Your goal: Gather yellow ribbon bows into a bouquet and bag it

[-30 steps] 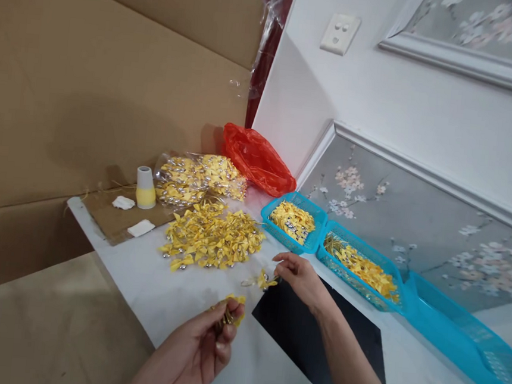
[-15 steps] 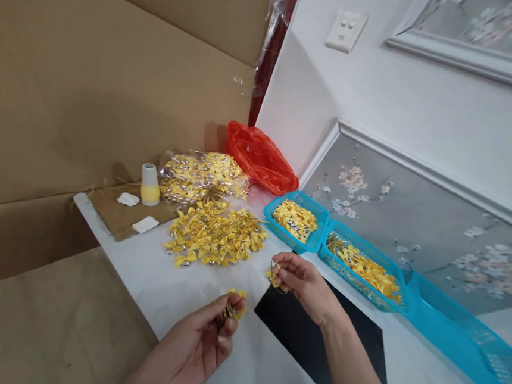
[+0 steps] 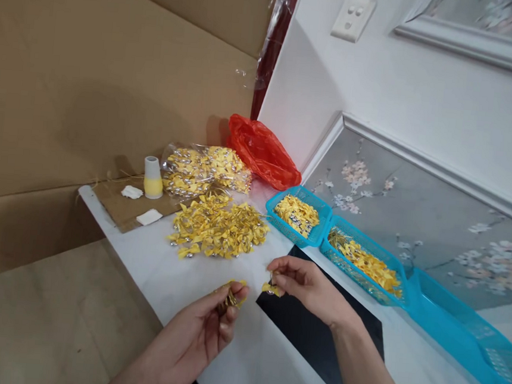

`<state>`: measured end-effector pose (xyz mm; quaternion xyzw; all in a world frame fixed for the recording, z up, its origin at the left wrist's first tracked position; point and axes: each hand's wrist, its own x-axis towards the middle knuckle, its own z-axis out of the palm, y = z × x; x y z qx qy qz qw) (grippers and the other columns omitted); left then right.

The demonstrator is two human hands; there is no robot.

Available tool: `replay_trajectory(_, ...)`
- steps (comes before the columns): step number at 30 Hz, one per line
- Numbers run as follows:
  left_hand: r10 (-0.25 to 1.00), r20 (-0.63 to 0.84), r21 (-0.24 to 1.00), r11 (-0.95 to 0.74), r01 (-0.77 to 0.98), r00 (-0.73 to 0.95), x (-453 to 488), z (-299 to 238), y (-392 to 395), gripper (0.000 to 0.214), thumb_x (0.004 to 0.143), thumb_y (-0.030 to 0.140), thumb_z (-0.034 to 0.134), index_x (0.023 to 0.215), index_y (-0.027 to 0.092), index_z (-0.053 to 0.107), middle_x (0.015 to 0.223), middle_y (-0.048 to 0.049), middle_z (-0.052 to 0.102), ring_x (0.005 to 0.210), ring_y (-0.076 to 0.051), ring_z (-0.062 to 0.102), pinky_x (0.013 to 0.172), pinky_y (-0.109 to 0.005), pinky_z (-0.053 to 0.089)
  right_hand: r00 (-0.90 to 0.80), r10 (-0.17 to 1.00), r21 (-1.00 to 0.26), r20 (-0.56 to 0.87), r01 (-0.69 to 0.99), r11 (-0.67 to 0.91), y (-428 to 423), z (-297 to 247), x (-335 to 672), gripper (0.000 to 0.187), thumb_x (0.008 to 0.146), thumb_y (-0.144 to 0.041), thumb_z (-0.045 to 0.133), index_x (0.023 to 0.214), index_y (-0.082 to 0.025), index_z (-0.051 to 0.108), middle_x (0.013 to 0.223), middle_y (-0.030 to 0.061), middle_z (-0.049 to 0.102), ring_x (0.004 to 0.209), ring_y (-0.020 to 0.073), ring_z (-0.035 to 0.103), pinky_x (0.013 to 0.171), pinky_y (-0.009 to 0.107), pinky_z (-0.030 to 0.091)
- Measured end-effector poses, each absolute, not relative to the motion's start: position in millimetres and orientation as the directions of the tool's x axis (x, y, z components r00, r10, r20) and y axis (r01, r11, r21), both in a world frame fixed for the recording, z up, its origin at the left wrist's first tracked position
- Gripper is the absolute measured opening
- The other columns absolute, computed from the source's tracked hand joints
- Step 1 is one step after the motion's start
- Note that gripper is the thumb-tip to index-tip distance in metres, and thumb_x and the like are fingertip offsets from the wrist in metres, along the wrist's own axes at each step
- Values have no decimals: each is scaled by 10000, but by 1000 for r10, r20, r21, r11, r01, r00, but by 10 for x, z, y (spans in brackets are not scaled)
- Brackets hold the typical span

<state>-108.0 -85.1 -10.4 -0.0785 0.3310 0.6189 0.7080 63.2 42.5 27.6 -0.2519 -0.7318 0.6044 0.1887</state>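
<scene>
On my head feed, the left end of the table (image 3: 159, 273) carries a cardboard sheet (image 3: 122, 215) with a grey-and-yellow cone (image 3: 153, 178) on it. Next I see a clear bag (image 3: 186, 171) full of yellow bows, with a loose pile (image 3: 219, 227) of them before it. My left hand (image 3: 197, 324) has its fingers closed on a bunch of bows (image 3: 231, 300), nearer me than the pile. Behind sits a red bag (image 3: 263, 157). My right hand (image 3: 313, 286) pinches a single bow (image 3: 269, 288) near the corner of a black mat (image 3: 310, 334). Rightward along the wall run one blue basket (image 3: 323, 225) and another basket (image 3: 351, 278), both holding bows, then a blue tray (image 3: 458, 335).
</scene>
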Motion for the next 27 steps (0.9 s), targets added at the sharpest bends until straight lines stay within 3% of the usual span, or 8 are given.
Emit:
replay_trajectory(4, 858, -513, 426, 237, -873, -18, -1085, -83, -858, 205, 820, 161, 628, 1014, 113, 672, 1051, -65, 624, 609, -46, 539, 470, -143, 447, -890, 444, -877, -103, 291, 381, 345, 446, 636, 170, 906, -193, 443, 961, -192, 604, 785, -6, 601, 649, 105, 549, 638, 240, 445)
replay_trajectory(9, 890, -448, 558, 354, -750, 87, -1050, -85, -886, 197, 808, 247, 654, 953, 118, 690, 917, -50, 631, 614, -64, 539, 469, -147, 418, -937, 335, -721, -101, 301, 624, 294, 596, 510, 270, 862, -58, 411, 945, -201, 625, 797, -19, 642, 681, 96, 579, 648, 201, 442)
replay_trajectory(14, 897, -397, 519, 393, -759, 193, -1020, -131, -907, 148, 815, 207, 645, 913, 103, 683, 873, -51, 617, 577, -39, 503, 453, -120, 372, -946, 325, -579, 3, 263, 772, 260, 521, 337, 236, 847, -47, 472, 879, -200, 648, 834, -10, 671, 800, 121, 602, 763, 223, 433)
replay_trajectory(18, 892, -362, 399, 412, -820, 272, -994, -142, -908, 85, 813, 124, 632, 846, 56, 671, 793, -34, 567, 549, -10, 465, 446, -90, 355, -947, 290, -579, 139, 160, 800, 307, 432, 330, 223, 846, -57, 503, 918, -198, 660, 947, 7, 673, 908, 127, 598, 850, 232, 427)
replay_trajectory(20, 882, -376, 318, 410, -855, 283, -990, -131, -910, 73, 817, 97, 618, 825, 40, 663, 748, -21, 537, 537, -8, 463, 446, -89, 370, -884, 416, -586, 213, 225, 779, 433, 403, 414, 234, 852, -84, 501, 972, -208, 659, 1029, 15, 666, 958, 133, 599, 869, 238, 431)
replay_trajectory(23, 873, -435, 211, 336, -918, 219, -1018, -98, -903, 93, 840, 78, 577, 822, 28, 654, 763, -34, 544, 557, -26, 507, 472, -110, 430, -663, 695, -574, 278, 466, 673, 690, 333, 612, 225, 882, -167, 458, 998, -202, 648, 1013, 39, 674, 905, 159, 622, 801, 267, 461)
replay_trajectory(27, 858, -503, 155, 208, -966, 104, -1085, -59, -873, 127, 858, 70, 541, 920, 34, 646, 972, -117, 612, 666, -80, 610, 530, -159, 516, -580, 794, -524, 184, 625, 578, 818, 132, 793, 179, 854, -191, 493, 883, -199, 669, 780, 17, 679, 669, 154, 618, 627, 251, 442)
